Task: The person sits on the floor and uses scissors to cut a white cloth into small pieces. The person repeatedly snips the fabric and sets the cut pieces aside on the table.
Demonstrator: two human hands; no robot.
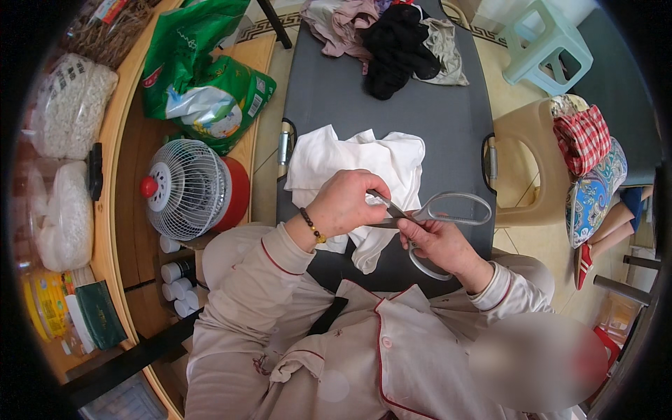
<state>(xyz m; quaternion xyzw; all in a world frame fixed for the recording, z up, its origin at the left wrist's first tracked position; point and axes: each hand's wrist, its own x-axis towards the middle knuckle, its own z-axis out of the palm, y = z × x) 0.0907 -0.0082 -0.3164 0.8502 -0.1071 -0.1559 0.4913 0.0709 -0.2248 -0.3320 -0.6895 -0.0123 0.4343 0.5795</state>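
Scissors (418,215) up over the white cloth (392,154), tips hard to see

Right hand (442,245) pinches them mid-length, some fingers tucked out of view. Left hand's (348,203) thumb and forefinger pinch a blade; can't tell if anything else is in there. Hands block some cloth.

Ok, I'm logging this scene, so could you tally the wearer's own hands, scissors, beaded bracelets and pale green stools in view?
Left hand and right hand: 2
Scissors: 1
Bracelet: 1
Stool: 1
Total: 5
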